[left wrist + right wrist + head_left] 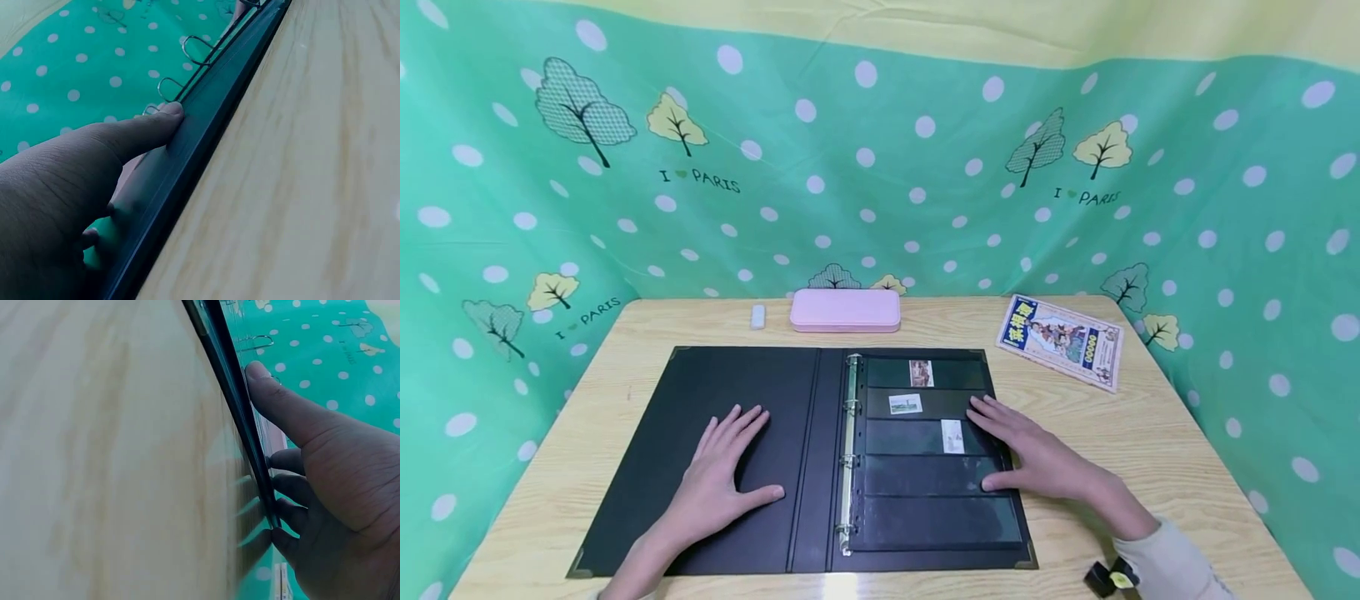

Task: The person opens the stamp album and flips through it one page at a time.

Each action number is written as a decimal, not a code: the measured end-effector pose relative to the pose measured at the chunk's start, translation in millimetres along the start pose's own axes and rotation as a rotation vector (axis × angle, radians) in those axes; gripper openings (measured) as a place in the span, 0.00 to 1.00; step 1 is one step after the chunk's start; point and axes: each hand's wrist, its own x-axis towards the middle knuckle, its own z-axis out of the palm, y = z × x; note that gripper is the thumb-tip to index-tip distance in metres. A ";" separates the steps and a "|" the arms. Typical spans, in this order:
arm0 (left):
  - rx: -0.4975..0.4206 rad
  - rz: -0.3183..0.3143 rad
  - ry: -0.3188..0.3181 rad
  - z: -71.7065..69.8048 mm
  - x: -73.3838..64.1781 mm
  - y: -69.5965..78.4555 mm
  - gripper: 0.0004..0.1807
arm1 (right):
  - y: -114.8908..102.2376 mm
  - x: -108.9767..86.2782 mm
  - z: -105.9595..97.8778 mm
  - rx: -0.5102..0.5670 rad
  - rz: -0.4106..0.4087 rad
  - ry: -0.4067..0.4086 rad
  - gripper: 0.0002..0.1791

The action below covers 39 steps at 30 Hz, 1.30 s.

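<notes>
A black ring binder (760,542) lies spread flat on the wooden table. On its right side is a black pocket page (936,521) with horizontal strips, held by metal rings (848,461). Three small stamps sit in the upper strips: a brownish one (921,373), a pale one with green (906,404) and a whitish one (952,437). My left hand (715,492) rests on the inside of the left cover, fingers spread. With fingers spread too, my right hand (1037,450) touches the page's right edge. Neither hand holds anything.
Behind the binder lie a pink case (846,310) and a small white block (757,317). A colourful booklet (1063,340) is at the back right of the table (1150,467). Green dotted cloth (865,208) hangs around the back and sides.
</notes>
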 end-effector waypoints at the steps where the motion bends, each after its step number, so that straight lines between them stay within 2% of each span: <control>1: 0.021 0.022 0.010 0.7 -0.2 -0.6 0.59 | -0.3 0.4 -0.2 -0.004 -0.003 -0.005 0.55; 4: 0.042 0.052 0.026 1.3 -0.5 -1.1 0.56 | -1.4 1.9 -3.3 -0.025 -0.005 -0.014 0.53; 9: 0.043 0.048 0.021 1.4 -0.2 -0.8 0.56 | 0.0 8.7 -12.0 -0.010 0.029 0.008 0.44; 17: 0.040 0.049 0.025 1.3 -1.0 0.5 0.55 | 15.5 26.0 -21.2 0.042 0.084 0.171 0.40; 21: 0.038 0.051 0.026 0.6 -0.9 1.0 0.55 | 24.1 37.0 -21.8 0.070 0.079 0.238 0.39; 26: 0.037 0.048 0.026 0.8 -1.0 0.2 0.55 | 32.0 51.8 -19.6 0.058 0.099 0.266 0.43; 32: 0.037 0.039 0.015 0.6 -2.0 -1.0 0.55 | 38.5 65.0 -12.5 -0.056 0.134 0.261 0.54; 39: 0.042 0.030 0.006 -1.0 -0.7 0.2 0.56 | 42.4 69.0 -5.9 -0.137 0.152 0.257 0.64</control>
